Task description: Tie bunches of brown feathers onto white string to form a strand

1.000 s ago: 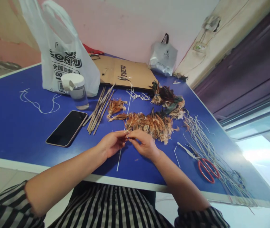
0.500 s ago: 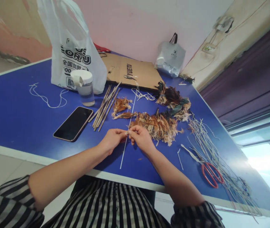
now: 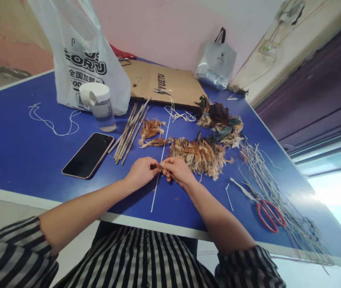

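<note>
My left hand and my right hand meet above the blue table, thumbs and forefingers pinched together. Between the fingertips is a small pale-brown bit, too small to name. Under them runs a straight, thin white line; I cannot tell whether it is a string or a strip. Just beyond my right hand lies a big pile of brown feathers. A smaller feather bundle lies past my left hand, with a thin feather tuft beside it.
To the left are a phone, thin sticks, a lidded jar and a white plastic bag. Cardboard and a silver bag stand behind. Dark feathers, red-handled scissors and loose cords lie right.
The view has shifted slightly. Both hands stay pinched together over the white line, with the right fingers now somewhat more curled and the small piece turned a little.
</note>
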Tool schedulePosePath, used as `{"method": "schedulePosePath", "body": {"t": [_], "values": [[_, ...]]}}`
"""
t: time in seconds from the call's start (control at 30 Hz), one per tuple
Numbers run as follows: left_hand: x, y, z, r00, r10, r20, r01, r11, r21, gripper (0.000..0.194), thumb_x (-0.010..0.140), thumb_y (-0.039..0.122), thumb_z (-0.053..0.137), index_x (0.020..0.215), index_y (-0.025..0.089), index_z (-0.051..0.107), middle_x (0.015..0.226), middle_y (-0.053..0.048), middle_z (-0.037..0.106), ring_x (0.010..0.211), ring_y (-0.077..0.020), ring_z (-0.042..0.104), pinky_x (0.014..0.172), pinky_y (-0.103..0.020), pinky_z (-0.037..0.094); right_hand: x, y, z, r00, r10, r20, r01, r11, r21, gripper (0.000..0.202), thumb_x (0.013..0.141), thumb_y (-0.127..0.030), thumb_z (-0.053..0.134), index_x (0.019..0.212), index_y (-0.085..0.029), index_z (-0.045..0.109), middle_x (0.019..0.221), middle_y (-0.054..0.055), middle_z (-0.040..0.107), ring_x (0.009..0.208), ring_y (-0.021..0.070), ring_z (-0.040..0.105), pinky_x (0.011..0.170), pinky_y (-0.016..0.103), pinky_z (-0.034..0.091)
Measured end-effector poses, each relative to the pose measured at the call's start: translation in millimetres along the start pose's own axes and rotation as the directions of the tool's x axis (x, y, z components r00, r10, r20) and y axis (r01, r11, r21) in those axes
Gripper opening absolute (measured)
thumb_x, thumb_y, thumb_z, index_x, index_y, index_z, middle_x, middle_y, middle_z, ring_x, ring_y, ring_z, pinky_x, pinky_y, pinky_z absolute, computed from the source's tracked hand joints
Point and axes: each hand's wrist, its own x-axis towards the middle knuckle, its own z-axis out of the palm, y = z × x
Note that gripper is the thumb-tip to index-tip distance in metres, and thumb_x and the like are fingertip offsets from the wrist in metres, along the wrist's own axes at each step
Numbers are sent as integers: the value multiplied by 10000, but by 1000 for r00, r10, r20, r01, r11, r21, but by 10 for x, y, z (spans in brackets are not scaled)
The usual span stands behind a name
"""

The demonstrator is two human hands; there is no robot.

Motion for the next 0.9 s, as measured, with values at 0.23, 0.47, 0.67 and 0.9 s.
{"method": "schedulePosePath", "body": {"t": [0.23,0.47,0.67,0.9], "values": [[51,-19,14,999,-17,28,15,998,56,117,687,254,564,683,170,645,677,-16,620,608,-137,513,561,-238,347,-17,-43,-23,1000,-1,-14,-1,994,-110,230,726,-363,606,682,-141,563,491,-26,572,346,57,478,304,147,399],[39,34,-19,997,60,42,-61,998,30,78,691,213,561,681,180,632,701,-22,585,633,-137,514,614,-242,373,17,-41,-12,999,33,-16,-36,986,-161,385,761,-502,544,642,-136,541,452,7,578,327,83,494,310,191,452],[6,102,-69,977,212,28,-202,959,-201,85,716,164,554,685,167,634,804,-51,600,710,-137,548,676,-241,409,14,-110,-6,998,56,4,-54,976,-212,601,735,-700,384,627,-132,546,418,49,579,327,123,534,311,211,462],[104,59,-94,945,169,280,-28,894,-447,96,735,231,568,684,155,597,654,-25,610,611,-123,545,623,-243,422,6,-114,-10,999,19,40,-3,931,-366,669,732,-732,313,590,-129,563,426,54,568,344,138,553,327,232,471]]}}
